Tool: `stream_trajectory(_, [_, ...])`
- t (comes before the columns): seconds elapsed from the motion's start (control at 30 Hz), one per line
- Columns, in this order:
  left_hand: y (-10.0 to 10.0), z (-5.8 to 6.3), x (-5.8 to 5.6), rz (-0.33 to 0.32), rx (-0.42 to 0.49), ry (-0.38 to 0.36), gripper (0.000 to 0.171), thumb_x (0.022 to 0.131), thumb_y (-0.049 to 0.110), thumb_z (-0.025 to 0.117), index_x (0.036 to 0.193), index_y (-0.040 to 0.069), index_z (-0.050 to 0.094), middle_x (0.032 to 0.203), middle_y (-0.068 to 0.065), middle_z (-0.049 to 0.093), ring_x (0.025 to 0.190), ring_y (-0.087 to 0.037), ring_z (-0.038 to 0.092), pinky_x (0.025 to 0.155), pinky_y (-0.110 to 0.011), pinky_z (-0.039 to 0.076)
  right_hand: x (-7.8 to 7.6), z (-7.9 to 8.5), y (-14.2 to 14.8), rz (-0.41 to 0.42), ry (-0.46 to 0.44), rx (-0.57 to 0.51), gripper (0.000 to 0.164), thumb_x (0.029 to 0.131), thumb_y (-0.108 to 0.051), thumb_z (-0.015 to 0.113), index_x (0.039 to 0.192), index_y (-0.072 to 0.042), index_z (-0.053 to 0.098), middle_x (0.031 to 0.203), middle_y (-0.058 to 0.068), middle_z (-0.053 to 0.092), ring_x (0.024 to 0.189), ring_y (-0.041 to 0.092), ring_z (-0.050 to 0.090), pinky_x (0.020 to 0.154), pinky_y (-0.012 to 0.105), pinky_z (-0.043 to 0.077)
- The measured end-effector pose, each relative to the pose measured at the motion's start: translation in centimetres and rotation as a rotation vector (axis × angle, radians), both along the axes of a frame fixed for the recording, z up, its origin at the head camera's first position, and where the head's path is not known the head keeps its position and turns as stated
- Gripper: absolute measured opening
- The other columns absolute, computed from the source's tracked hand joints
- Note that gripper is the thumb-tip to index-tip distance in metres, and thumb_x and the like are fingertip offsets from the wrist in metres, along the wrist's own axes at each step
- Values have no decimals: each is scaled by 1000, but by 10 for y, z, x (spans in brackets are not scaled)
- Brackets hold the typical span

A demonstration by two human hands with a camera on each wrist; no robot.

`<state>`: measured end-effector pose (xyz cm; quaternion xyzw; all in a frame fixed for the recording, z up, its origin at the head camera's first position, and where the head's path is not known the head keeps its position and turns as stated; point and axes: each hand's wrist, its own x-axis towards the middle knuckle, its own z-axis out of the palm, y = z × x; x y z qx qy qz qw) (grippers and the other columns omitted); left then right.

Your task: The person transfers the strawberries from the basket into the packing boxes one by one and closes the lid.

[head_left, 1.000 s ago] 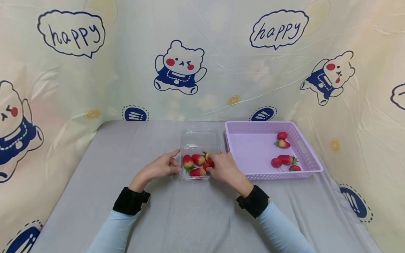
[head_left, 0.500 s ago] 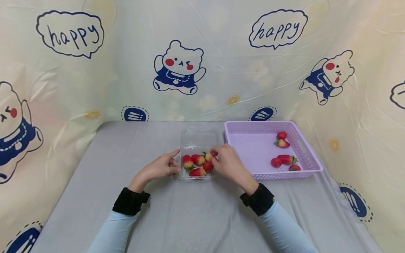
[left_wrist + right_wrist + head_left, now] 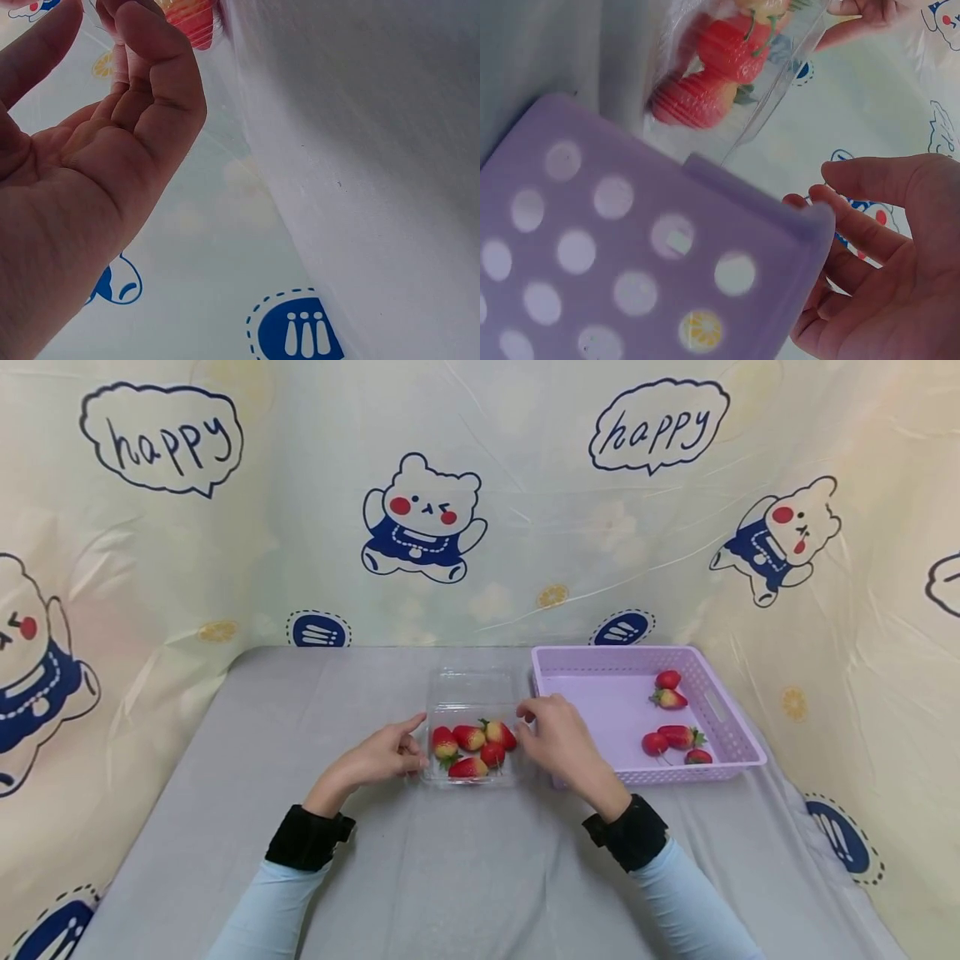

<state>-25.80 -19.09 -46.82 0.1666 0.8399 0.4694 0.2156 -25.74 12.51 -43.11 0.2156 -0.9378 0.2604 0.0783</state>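
A clear plastic box (image 3: 474, 781) with its lid (image 3: 474, 687) tipped back stands mid-table. Inside lie several strawberries (image 3: 468, 768) and a rounder red fruit (image 3: 492, 754). My left hand (image 3: 378, 753) touches the box's left side, index finger and thumb set apart along that wall. Just beyond the box's right side, my right hand (image 3: 562, 739) hovers with nothing in it; in the right wrist view its thumb and fingers stand apart beside the basket's corner.
To the right is a lilac basket (image 3: 600, 774) with perforated walls. Several strawberries (image 3: 678, 737) and a round red fruit with a stem (image 3: 655, 745) lie in its right half. A printed curtain (image 3: 540, 527) hangs behind the grey-covered table (image 3: 450, 877).
My right hand has let go of a strawberry at the box's back right and drawn off rightward toward the basket. That strawberry now shows whole. My left hand has stayed put.
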Motion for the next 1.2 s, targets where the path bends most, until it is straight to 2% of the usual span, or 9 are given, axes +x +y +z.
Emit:
stream_trajectory(0.13, [0, 0, 1, -1, 3, 2, 83, 99, 3, 72, 163, -9, 21, 84, -8, 64, 73, -23, 59, 69, -35, 52, 0, 2, 9, -19, 14, -3, 14, 96, -12, 77, 106, -4, 78, 99, 8, 74, 92, 25, 58, 84, 40, 52])
stream_trajectory(0.37, [1, 2, 4, -1, -2, 2, 83, 98, 3, 72, 163, -10, 21, 83, -8, 64, 72, -23, 59, 69, -35, 52, -1, 5, 28, -64, 100, 3, 11, 94, -9, 75, 103, -3, 78, 99, 12, 74, 95, 31, 60, 86, 46, 51])
stream_trajectory(0.8, [0, 4, 4, 4, -14, -5, 83, 99, 3, 71, 163, -9, 20, 82, -9, 63, 72, -24, 58, 69, -34, 51, 1, 4, 55, -117, 53, 1, 17, 94, -11, 75, 108, -2, 77, 99, 13, 72, 93, 32, 58, 83, 46, 50])
stream_trajectory(1.2, [0, 3, 2, 0, -11, -2, 83, 99, 5, 72, 164, -8, 21, 81, -9, 63, 71, -23, 58, 69, -34, 51, 1, 6, 80, -169, -27, 59, 24, 96, -15, 74, 115, -2, 73, 103, 17, 71, 95, 34, 58, 85, 49, 51])
